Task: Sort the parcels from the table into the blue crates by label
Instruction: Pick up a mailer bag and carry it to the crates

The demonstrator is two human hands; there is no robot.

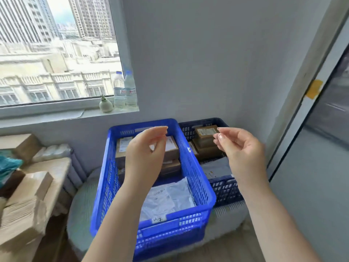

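Both hands are hovering empty over the crates, left hand [145, 152] and right hand [243, 150] with fingers loosely curled. Cardboard boxes [170, 148] and soft mailer bags [170, 197] are lying inside the bright blue crate [196, 178]; probably light, boxes best gripped by their sides.

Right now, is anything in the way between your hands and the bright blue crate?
Nothing visible is. Both the left hand and the right hand hover empty above the open-topped bright blue crate, which already holds parcels.
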